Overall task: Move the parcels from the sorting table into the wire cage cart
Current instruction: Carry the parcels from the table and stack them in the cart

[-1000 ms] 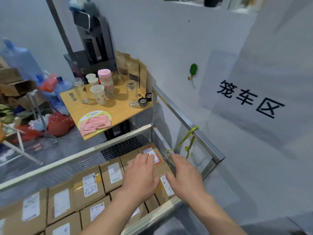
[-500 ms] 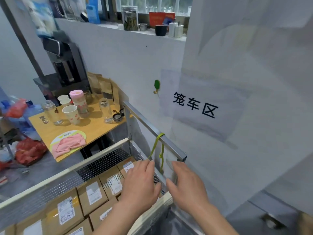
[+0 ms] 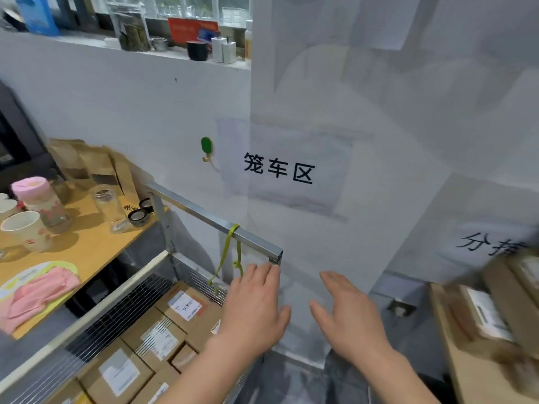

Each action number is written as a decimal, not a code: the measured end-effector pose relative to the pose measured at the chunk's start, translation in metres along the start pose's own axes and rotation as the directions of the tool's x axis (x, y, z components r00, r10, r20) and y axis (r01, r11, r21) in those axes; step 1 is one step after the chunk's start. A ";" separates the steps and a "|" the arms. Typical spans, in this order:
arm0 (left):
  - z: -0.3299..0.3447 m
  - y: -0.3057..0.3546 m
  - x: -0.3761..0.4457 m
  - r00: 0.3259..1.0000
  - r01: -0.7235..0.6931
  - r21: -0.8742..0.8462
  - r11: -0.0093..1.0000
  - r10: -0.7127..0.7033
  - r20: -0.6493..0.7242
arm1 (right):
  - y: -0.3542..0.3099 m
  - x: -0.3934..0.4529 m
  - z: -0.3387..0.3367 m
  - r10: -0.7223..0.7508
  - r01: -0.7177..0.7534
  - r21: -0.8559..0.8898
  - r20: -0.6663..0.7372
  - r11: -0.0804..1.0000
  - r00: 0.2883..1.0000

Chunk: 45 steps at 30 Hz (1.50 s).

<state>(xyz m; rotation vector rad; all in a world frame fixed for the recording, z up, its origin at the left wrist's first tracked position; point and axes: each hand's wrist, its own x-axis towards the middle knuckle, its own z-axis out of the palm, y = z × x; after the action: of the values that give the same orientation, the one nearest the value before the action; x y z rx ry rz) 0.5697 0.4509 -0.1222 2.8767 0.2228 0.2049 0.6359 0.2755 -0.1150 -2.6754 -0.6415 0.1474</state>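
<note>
Fingers straight and loose on both hands, nothing gripped in either. The left hand [image 3: 253, 310] hangs palm down over the near right corner of the wire cage cart [image 3: 163, 281], its fingers [image 3: 264, 272] reaching up toward the end of the cart's silver metal top rail [image 3: 215, 221], and whether they touch it I cannot tell. The right hand [image 3: 348, 314] is out past the cart's edge, over the grey floor in front of the white wall, palm turned inward, thumb spread, clear of everything. Both forearms stretch forward from the bottom of the view.

Down in the cart, brown cardboard parcels with white shipping labels [image 3: 163, 330] lie flat and packed side by side, filling the bottom behind the mesh walls. A yellow-green cord [image 3: 230, 255] is tied on the top rail and dangles just left of the left hand.

At the right edge, more brown cardboard boxes [image 3: 501, 298] sit blurred on a light wooden worktop [image 3: 466, 371], well apart from both hands.

To the left, a small yellow wooden side table [image 3: 93, 246] carries a white paper cup [image 3: 24, 231], a clear glass jar [image 3: 112, 209] and a pink cloth [image 3: 38, 295].
</note>
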 end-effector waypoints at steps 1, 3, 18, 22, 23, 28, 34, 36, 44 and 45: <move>0.001 0.003 -0.001 0.999 -0.030 -0.005 1.000 0.030 0.030 | 0.001 -0.007 -0.002 0.030 -0.030 -0.001 -0.015 1.000 0.999; 0.003 0.009 -0.002 0.995 -0.094 -0.010 0.996 0.094 0.027 | 0.006 -0.021 -0.004 0.094 -0.094 0.000 -0.048 0.996 0.994; 0.030 0.111 -0.013 0.883 -0.431 -0.096 0.897 0.442 0.160 | 0.085 -0.129 -0.020 0.491 -0.497 0.000 -0.152 0.868 0.858; 0.039 0.149 -0.010 0.834 -0.480 -0.125 0.868 0.496 0.241 | 0.116 -0.149 -0.027 0.549 -0.553 0.018 -0.153 0.833 0.822; 0.042 0.158 -0.008 0.829 -0.492 -0.127 0.861 0.508 0.233 | 0.124 -0.153 -0.029 0.563 -0.566 0.031 -0.151 0.824 0.812; 0.056 0.205 0.007 0.806 -0.517 -0.144 0.844 0.537 0.248 | 0.169 -0.163 -0.045 0.608 -0.607 0.062 -0.157 0.793 0.778; 0.060 0.278 0.046 0.796 -0.533 -0.174 0.828 0.560 0.229 | 0.231 -0.159 -0.082 0.617 -0.617 0.077 -0.220 0.783 0.756; 0.060 0.303 0.060 0.798 -0.533 -0.190 0.824 0.565 0.212 | 0.251 -0.157 -0.094 0.626 -0.624 0.089 -0.230 0.776 0.745; 0.052 0.391 0.119 0.836 -0.439 -0.358 0.824 0.520 0.171 | 0.314 -0.148 -0.161 0.665 -0.631 0.223 -0.361 0.743 0.654; 0.049 0.402 0.126 0.842 -0.416 -0.393 0.820 0.510 0.174 | 0.321 -0.147 -0.170 0.678 -0.630 0.262 -0.389 0.731 0.624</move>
<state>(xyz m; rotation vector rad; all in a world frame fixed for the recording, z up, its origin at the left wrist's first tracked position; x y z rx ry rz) 0.7545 0.0760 -0.0513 2.5151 -0.5328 -0.0669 0.6706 -0.1129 -0.0820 -2.5611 0.5125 -0.2628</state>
